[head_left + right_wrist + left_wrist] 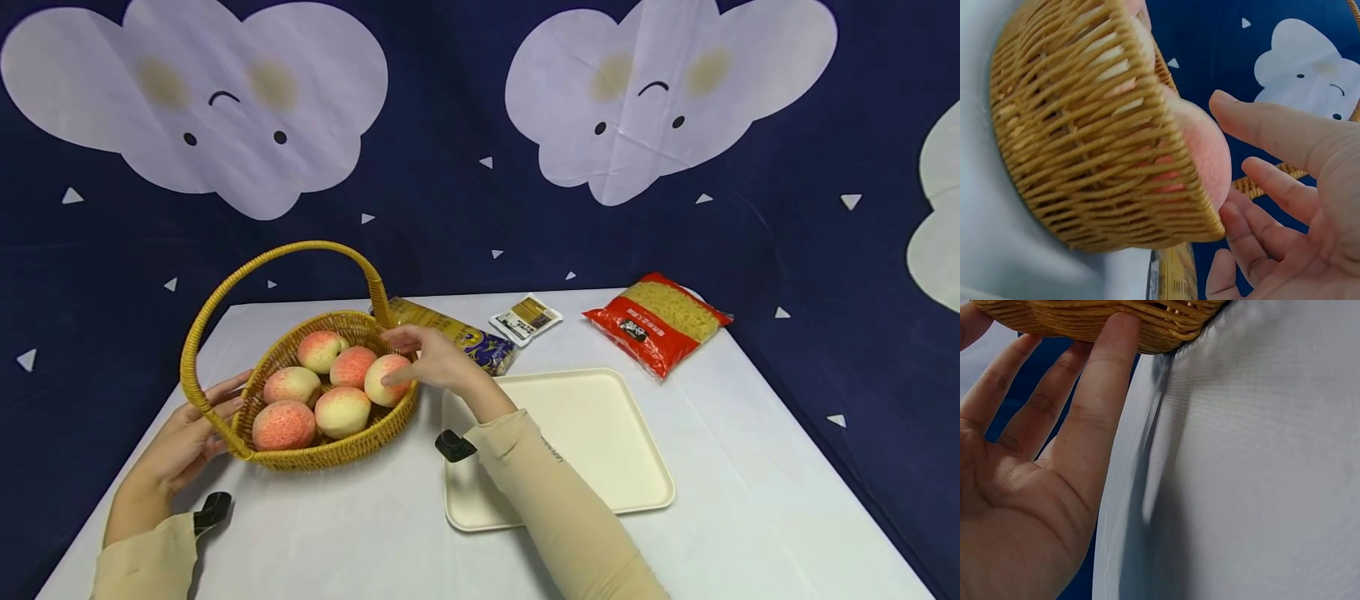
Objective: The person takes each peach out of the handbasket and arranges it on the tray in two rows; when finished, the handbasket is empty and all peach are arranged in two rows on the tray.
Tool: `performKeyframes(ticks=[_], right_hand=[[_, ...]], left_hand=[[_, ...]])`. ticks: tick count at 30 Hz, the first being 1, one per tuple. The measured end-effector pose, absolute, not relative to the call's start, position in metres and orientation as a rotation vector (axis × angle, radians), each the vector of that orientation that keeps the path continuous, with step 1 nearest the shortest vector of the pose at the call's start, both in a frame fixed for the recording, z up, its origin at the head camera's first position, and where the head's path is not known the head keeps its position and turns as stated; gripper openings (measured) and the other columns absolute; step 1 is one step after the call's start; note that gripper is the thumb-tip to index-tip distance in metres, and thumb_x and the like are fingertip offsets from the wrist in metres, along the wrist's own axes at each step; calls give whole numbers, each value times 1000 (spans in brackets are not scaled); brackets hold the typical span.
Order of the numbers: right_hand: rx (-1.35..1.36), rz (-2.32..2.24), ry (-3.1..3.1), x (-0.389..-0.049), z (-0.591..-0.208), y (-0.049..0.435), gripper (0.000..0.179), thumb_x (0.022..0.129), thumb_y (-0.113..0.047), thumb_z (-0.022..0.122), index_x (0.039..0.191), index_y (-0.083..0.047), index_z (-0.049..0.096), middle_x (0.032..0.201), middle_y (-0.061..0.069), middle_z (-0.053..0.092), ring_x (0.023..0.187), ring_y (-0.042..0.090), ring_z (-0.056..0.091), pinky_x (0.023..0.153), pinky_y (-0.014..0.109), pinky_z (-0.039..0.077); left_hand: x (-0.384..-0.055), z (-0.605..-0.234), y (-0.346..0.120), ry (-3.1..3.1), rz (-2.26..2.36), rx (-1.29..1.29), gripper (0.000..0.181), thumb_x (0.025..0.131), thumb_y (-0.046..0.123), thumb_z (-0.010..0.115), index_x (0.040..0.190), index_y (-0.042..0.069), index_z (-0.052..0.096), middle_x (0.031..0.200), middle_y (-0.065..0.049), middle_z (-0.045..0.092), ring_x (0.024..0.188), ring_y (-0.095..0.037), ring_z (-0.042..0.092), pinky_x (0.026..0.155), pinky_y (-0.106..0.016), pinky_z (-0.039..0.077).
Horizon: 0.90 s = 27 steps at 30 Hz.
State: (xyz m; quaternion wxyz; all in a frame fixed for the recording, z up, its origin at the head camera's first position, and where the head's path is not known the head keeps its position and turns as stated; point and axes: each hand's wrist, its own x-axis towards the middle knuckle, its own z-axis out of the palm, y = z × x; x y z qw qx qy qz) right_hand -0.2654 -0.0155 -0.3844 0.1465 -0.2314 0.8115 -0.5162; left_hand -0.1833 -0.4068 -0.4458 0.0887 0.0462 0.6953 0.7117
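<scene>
From my remote station I read one yellow-brown wicker basket (330, 456) left of centre in the head view, its single handle (315, 245) arched above the rim and the left hand's (180, 442) extended fingers touching its left side. Inside it I count six peaches (342, 412), cream-yellow with pink blush, loosely grouped and exposed from above, the pinkest at the group's lower left. The rightmost peach (377, 367) sits beside the basket's right rim and projects above it, the right hand (435, 354) immediately adjacent; I cannot confirm contact.
</scene>
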Motion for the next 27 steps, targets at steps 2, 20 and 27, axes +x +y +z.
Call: performKeyframes(ticks=[2, 20, 27], right_hand=[[-670, -1453, 2369, -266, -385, -16, 70, 85, -12, 91, 149, -8, 62, 152, 12, 63, 140, 31, 58, 118, 45, 46], [-848, -839, 2736, -260, -380, -30, 67, 80, -29, 96, 142, -19, 70, 141, 5, 66, 136, 30, 52, 112, 38, 45], [-858, -724, 2813, -257, -381, -31, 63, 82, -34, 94, 140, -23, 71, 146, 2, 66, 139, 26, 54, 117, 50, 43]], left_hand=[[-183, -446, -407, 2071, 2119, 130, 46, 114, 11, 51, 153, 35, 60, 127, 23, 69, 109, 0, 70, 83, -29, 63], [-181, -448, -408, 2141, 2078, 92, 49, 115, 16, 51, 160, 35, 52, 125, 25, 68, 108, 2, 68, 82, -27, 62], [-180, -446, -403, 2194, 2029, 42, 50, 114, 20, 54, 161, 34, 50, 124, 27, 65, 108, 4, 66, 82, -27, 62]])
